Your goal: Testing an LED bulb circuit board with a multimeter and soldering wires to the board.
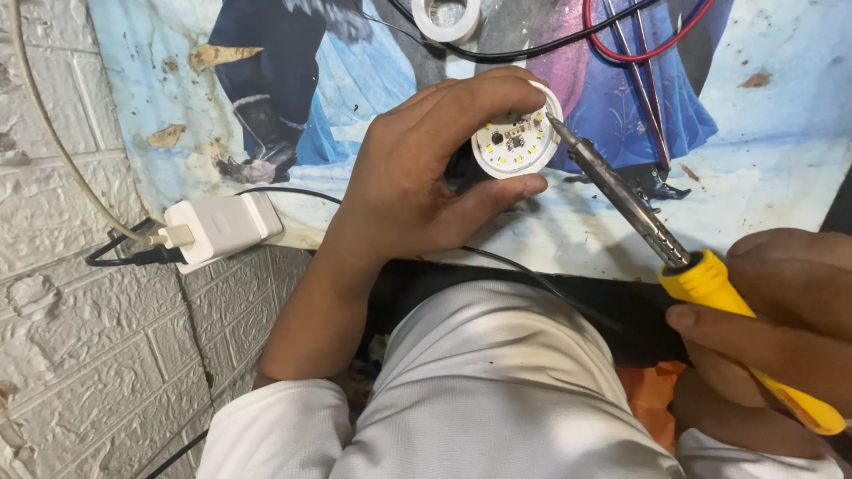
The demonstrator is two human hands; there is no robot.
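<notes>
Left hand [417, 182]: fingers closed around a round white bulb housing [517, 140], held above the counter [781, 177].
Bulb housing: smooth plastic rim; its face is a flat white circuit disc [515, 142] with small yellow chips in a ring and a dark part at the centre.
Right hand [781, 310]: fingers gripping the yellow handle of a soldering iron [674, 257].
Soldering iron: grey metal shaft, pointed tip touching the disc's right edge.
Counter cover: worn printed sheet, blue and white, stained.
Left edge: white adapter [222, 226], rough white brick wall [80, 337].
</notes>
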